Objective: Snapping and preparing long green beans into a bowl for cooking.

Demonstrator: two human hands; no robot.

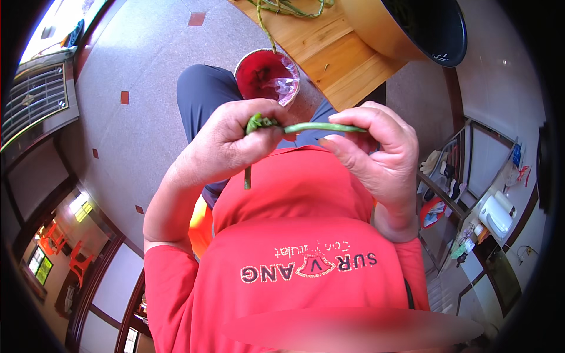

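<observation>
My left hand (pixel 238 137) is closed around short green stem pieces (pixel 261 122), and a cut stem end sticks out below it. A long green stem (pixel 322 127), perhaps a bean pod or a vegetable stalk, runs from that hand across to my right hand (pixel 375 145). The fingertips of my right hand rest on its far end, with the thumb a little below the stem. Both hands are in front of my red shirt, above my lap.
A red-lined bin (pixel 265 77) with a plastic bag stands beyond my hands. At the upper right, a wooden table (pixel 348 70) bears a large dark-lined bowl (pixel 379 31) and long green stalks (pixel 304 13), one drooping over the bin. A rack (pixel 446 189) stands at the right.
</observation>
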